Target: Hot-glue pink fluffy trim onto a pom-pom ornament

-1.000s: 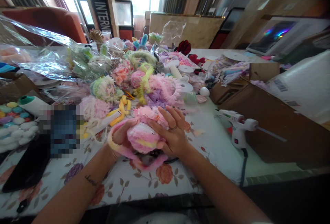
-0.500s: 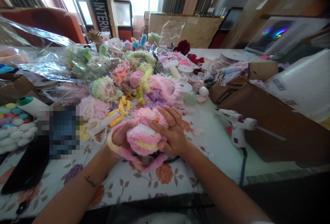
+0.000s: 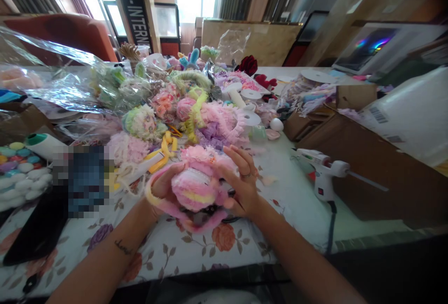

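Note:
A fluffy pink ball-shaped piece (image 3: 194,190) with a pale yellow stripe and pink flowers on top is between my two hands, above the flowered tablecloth. My left hand (image 3: 166,186) wraps round its left side. On the right side, my right hand (image 3: 241,185) has its fingers spread, with the fingertips beside or lightly against the piece; a ring shows on one finger. A fuzzy pink and yellow strip (image 3: 175,210) loops from my left hand under the piece. Something dark, too hidden to name, lies beneath it.
A white glue gun (image 3: 324,173) stands at the right, by a brown cardboard box (image 3: 378,183). Yarn, ribbons and a pink ruffle (image 3: 233,120) are heaped behind. At the left are a black flat object (image 3: 38,224), pompoms (image 3: 24,173) and a white roll (image 3: 44,145).
The fingers of my right hand have lifted off the front of the pink piece and spread, moving slightly right. My left hand keeps its hold.

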Demonstrator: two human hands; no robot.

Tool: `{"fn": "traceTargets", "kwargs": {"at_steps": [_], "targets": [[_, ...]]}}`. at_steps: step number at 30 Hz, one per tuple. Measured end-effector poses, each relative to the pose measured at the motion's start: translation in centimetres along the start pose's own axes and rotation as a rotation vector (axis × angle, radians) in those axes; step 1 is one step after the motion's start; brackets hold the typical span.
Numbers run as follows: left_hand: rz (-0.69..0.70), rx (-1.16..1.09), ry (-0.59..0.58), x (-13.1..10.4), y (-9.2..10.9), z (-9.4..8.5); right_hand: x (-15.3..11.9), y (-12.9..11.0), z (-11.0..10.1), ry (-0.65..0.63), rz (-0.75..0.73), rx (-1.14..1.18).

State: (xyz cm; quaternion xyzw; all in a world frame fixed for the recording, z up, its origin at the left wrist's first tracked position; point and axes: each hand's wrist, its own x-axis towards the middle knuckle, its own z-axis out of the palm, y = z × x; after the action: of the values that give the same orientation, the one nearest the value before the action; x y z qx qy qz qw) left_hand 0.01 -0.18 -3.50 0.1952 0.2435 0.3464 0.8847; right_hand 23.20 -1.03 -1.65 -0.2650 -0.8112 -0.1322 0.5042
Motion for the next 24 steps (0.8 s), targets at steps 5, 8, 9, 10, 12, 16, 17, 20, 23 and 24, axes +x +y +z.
{"fn": "traceTargets", "kwargs": {"at_steps": [5, 8, 9, 10, 12, 16, 17, 20, 23, 24], "targets": [[-0.007, 0.055, -0.037, -0.4, 0.3, 1.9, -0.1, -1.2, 0.4, -0.042, -0.028, 0.108], [0.003, 0.081, -0.078, -0.6, 0.4, 3.0, -0.3, -1.5, 0.7, -0.062, 0.031, 0.191], [0.014, 0.085, -0.086, -0.6, 0.4, 3.1, -0.4, -1.5, 0.7, -0.069, 0.054, 0.215], [0.028, 0.089, -0.092, -0.6, 0.4, 3.1, -0.4, -1.6, 0.8, -0.074, 0.072, 0.233], [0.055, 0.097, -0.105, -0.5, 0.3, 2.8, -0.5, -1.7, 0.8, -0.082, 0.087, 0.261], [0.072, 0.099, -0.103, -0.4, 0.0, 2.3, -0.5, -1.8, 0.7, -0.067, 0.091, 0.287], [0.075, 0.096, -0.094, -0.4, -0.1, 2.2, -0.4, -1.8, 0.7, -0.061, 0.088, 0.282], [0.085, 0.094, -0.072, -0.5, -0.2, 2.2, -0.4, -1.8, 0.7, -0.056, 0.074, 0.238], [0.075, 0.11, -0.072, -0.6, -0.2, 2.3, -0.4, -1.6, 0.8, -0.064, 0.082, 0.185], [0.064, 0.116, -0.072, -0.6, -0.2, 2.4, -0.5, -1.5, 0.8, -0.066, 0.085, 0.166]]}}
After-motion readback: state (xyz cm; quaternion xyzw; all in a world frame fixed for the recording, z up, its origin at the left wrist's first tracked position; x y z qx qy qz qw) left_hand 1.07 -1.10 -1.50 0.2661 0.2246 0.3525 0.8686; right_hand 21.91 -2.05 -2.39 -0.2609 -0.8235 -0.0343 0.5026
